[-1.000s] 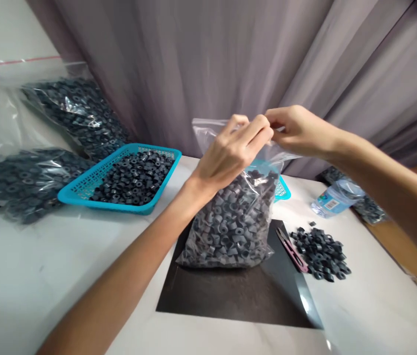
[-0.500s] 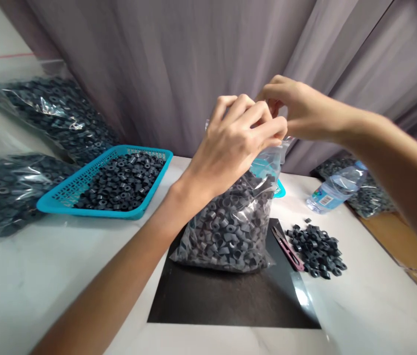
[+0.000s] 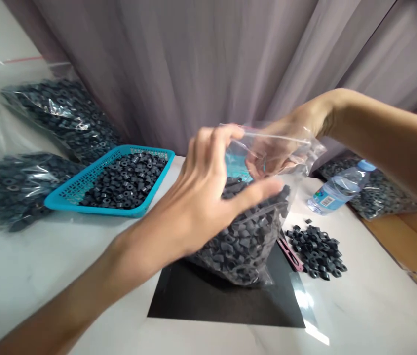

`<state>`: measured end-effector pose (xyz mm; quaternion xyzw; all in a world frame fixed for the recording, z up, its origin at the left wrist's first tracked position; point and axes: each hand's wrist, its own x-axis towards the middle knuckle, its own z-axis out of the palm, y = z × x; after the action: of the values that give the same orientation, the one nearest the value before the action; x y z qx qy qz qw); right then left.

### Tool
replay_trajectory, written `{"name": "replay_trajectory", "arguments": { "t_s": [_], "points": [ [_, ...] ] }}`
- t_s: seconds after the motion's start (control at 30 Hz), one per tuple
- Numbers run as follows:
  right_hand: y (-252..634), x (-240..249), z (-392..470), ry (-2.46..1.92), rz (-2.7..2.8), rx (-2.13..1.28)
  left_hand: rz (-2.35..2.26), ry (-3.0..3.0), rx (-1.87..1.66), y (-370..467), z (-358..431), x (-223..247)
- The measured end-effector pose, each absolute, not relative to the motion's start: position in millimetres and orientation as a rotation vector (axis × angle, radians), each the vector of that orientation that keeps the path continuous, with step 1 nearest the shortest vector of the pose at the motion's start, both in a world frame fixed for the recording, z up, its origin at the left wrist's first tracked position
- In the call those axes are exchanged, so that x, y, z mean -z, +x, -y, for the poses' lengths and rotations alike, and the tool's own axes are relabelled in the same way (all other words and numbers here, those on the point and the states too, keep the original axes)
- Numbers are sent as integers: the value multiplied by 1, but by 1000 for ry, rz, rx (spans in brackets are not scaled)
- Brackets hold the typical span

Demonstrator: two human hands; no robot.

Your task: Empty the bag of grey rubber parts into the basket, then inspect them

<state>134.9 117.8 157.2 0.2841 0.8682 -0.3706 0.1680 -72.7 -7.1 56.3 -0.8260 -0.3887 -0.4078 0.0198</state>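
A clear zip bag [image 3: 245,246], filled with small dark grey plastic ring-shaped pieces, leans tilted over a black mat [image 3: 226,308]. My left hand [image 3: 208,187] grips its left side, fingers at the upper edge and thumb stretched across the front. Through the clear plastic of the bag's upper part I see my right hand [image 3: 275,148], its fingers curled around the film at the back right. Whether those fingertips are inside or behind the bag I cannot tell. Pink thread snips [image 3: 290,254] lie right of the bag, partly hidden by it.
A blue basket [image 3: 55,201] of the same pieces stands left. Filled bags [image 3: 63,111] lean behind it. A loose pile of pieces [image 3: 317,251] lies right, near a water bottle [image 3: 336,190] and another filled bag [image 3: 386,197]. A second blue basket sits behind the held bag.
Both hands have come down and apart from the bag's top. The left thumb has spread across the front, the right hand shows through the plastic, and the bag has tilted.
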Motion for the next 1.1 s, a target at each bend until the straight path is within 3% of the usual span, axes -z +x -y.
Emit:
{"name": "replay_trajectory", "arguments": {
  "t_s": [0.13,0.27,0.53,0.77,1.1],
  "points": [
    [128,-146,-117,696,-2172,1216,1586,-2675,1028,-104,55,16],
    [125,-135,-113,515,-2199,1310,1802,-2648,1107,-107,78,61],
    [136,-111,-95,508,-2273,1434,1803,-2634,1148,-98,72,62],
    [139,-121,-77,419,-2411,1275,1828,-2681,1162,-94,73,66],
    [139,-66,-77,706,-2340,1825,1872,-2746,1125,-97,68,65]
  ]
}}
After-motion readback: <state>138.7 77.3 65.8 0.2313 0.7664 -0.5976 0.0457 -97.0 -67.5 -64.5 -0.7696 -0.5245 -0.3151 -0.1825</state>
